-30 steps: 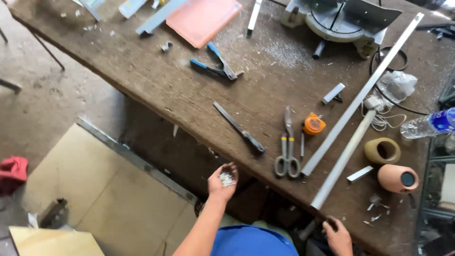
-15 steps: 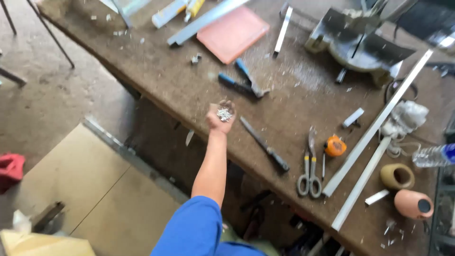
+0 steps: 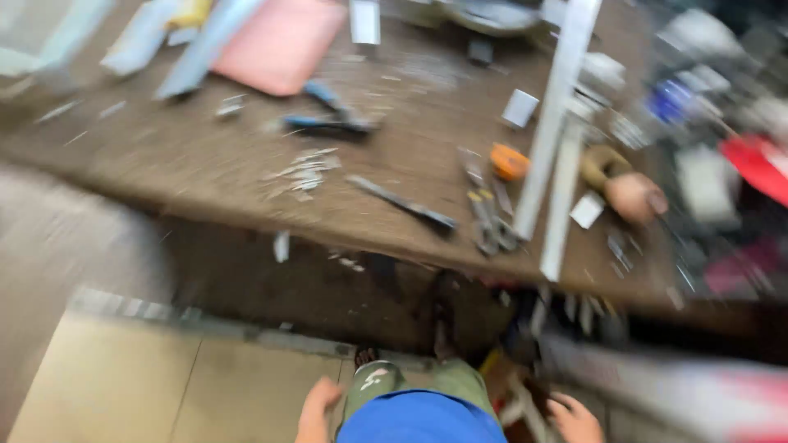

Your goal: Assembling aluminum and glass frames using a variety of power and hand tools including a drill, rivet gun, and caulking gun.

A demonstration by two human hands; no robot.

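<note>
The picture is motion-blurred. My left hand (image 3: 316, 408) hangs low beside my blue shirt, nothing seen in it. My right hand (image 3: 574, 418) is low at the other side, fingers apart, also holding nothing. Both are well below the wooden workbench (image 3: 164, 164). A small pile of pale metal bits (image 3: 304, 171) lies on the bench, left of a dark knife (image 3: 402, 205). Scissors (image 3: 488, 217) and an orange tape measure (image 3: 509, 162) lie further right.
Blue-handled pliers (image 3: 328, 116) and a pink board (image 3: 279, 41) sit further back. Two long white profiles (image 3: 554, 123) run along the bench's right part, beside a tape roll (image 3: 603, 164) and a terracotta cup (image 3: 640, 197). A pale panel (image 3: 164, 385) lies on the floor.
My left hand, which held the metal bits out over the bench, has dropped to my side; the bits now lie on the bench. The camera has swung sharply.
</note>
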